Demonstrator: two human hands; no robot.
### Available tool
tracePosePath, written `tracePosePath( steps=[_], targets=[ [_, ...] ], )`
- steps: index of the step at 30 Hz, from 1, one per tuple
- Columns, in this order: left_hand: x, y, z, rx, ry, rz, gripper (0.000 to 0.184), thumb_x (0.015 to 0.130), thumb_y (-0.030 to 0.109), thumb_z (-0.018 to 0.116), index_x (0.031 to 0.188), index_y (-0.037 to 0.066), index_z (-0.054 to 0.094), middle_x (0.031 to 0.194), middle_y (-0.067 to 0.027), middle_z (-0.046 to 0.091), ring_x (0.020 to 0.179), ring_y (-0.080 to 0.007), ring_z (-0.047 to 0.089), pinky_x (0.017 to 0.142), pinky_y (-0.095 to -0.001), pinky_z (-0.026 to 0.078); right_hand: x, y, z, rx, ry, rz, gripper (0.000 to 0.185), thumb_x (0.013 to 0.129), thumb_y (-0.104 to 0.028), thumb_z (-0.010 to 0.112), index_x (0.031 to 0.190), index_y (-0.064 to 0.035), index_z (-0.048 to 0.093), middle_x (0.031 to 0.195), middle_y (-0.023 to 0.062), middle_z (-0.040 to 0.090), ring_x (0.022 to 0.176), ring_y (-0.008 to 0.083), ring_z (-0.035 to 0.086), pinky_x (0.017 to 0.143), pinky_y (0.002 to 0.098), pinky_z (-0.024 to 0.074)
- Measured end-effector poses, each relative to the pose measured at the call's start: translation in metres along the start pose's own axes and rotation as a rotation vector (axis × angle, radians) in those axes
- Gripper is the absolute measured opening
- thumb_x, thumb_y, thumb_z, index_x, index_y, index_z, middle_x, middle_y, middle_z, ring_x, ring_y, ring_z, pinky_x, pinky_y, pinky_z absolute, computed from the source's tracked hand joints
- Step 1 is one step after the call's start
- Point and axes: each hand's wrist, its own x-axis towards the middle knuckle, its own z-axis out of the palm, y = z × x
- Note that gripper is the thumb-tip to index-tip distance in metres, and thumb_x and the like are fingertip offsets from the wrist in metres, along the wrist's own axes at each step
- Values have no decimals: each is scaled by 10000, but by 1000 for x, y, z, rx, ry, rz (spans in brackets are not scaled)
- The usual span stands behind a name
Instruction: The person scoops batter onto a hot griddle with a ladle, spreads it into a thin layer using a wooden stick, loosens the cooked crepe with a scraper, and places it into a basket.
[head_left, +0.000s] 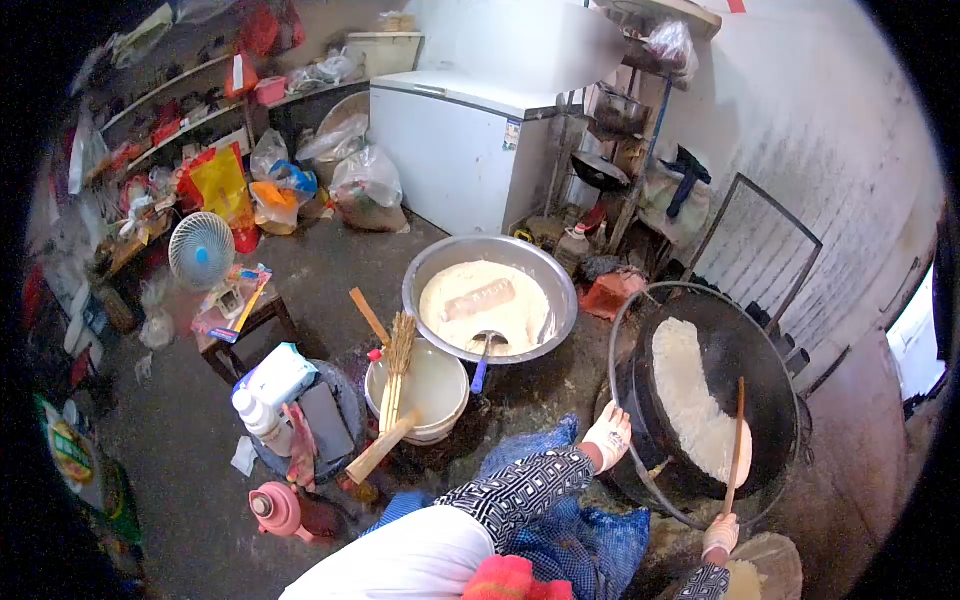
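Note:
My left hand (609, 436), in a light glove, is at the near left rim of a large black pan (773, 400); its fingers look pressed together, and what they hold, if anything, is too small to tell. My right hand (720, 536), also gloved, grips a long wooden stick (740, 440) at the pan's lower edge. The stick reaches over the pan, across the lower end of a pale, curved strip of batter (690, 400). A metal basin (418, 275) left of the pan holds pale flour or batter, with a blue-handled ladle (481, 372) in it.
A white bucket (455, 400) carries a straw brush (397, 370) and a wooden paddle (380, 450). Further left are a round stool with a bottle (258, 415), a pink jug (280, 508) and a fan (201, 252). Behind stands a white freezer (440, 150). A metal frame (780, 212) rises behind the pan.

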Motion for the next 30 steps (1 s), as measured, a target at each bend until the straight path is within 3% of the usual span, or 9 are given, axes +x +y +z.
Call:
tracePosePath(
  steps=[11,14,15,19,21,23,25,27,30],
  targets=[
    [8,-8,-22,11,-122,-92,444,919,148,414,1315,-16,528,1436,-172,448,1357,-331,370,1143,-567,140,-11,-16,-19,319,-58,-31,270,933,-267,540,1004,-12,594,863,247,656,784,422,633,683,501,501],
    [-17,38,-50,-165,158,173,367,802,225,567,1088,1,618,1162,-184,580,1148,-295,514,1056,-509,295,-41,-57,-64,256,-204,-172,315,943,-339,508,1044,-52,591,903,253,651,816,413,637,724,518,516],
    [-21,55,-96,-145,-223,214,407,750,259,617,1065,2,628,1124,-176,592,1114,-295,524,1046,-495,306,-43,-54,-59,218,-225,-143,329,951,-344,491,1036,-46,597,907,249,657,832,411,642,734,516,519],
    [-33,68,-19,-59,66,197,542,771,245,594,1246,-11,537,1245,-184,533,1279,-338,402,1136,-501,195,-16,-46,-75,155,-260,182,387,966,-352,452,982,-13,639,916,240,675,902,394,657,783,494,529],
    [-34,60,-17,4,-87,270,616,885,320,497,1391,-20,405,1476,-198,375,1401,-356,291,1168,-548,69,-19,-60,-87,197,-195,172,369,957,-348,468,929,-21,638,868,235,676,860,374,669,758,480,533],
    [-32,59,-23,10,-138,273,636,903,354,486,1404,-25,383,1498,-205,343,1412,-359,277,1168,-555,63,-34,-62,-71,198,-40,24,310,949,-321,474,818,-52,558,731,209,654,707,368,659,648,480,537],
    [-33,53,-10,89,-84,286,642,896,341,510,1409,-20,373,1485,-207,360,1407,-351,286,1169,-554,76,-52,-55,-50,66,9,-58,273,937,-306,495,878,-54,582,701,192,653,648,339,662,563,452,537],
    [-29,49,-59,-147,87,300,389,824,196,602,1168,14,593,1227,-165,591,1220,-297,494,1083,-475,295,-33,-22,-30,239,6,92,299,927,-327,525,802,-70,613,600,140,634,544,281,638,490,422,524],
    [-28,49,-63,-155,-9,297,520,836,286,606,1262,1,516,1336,-171,505,1299,-308,411,1127,-497,189,-28,-38,-78,204,-88,107,306,939,-310,485,895,-28,597,715,178,660,671,322,662,602,441,534]
  ],
)
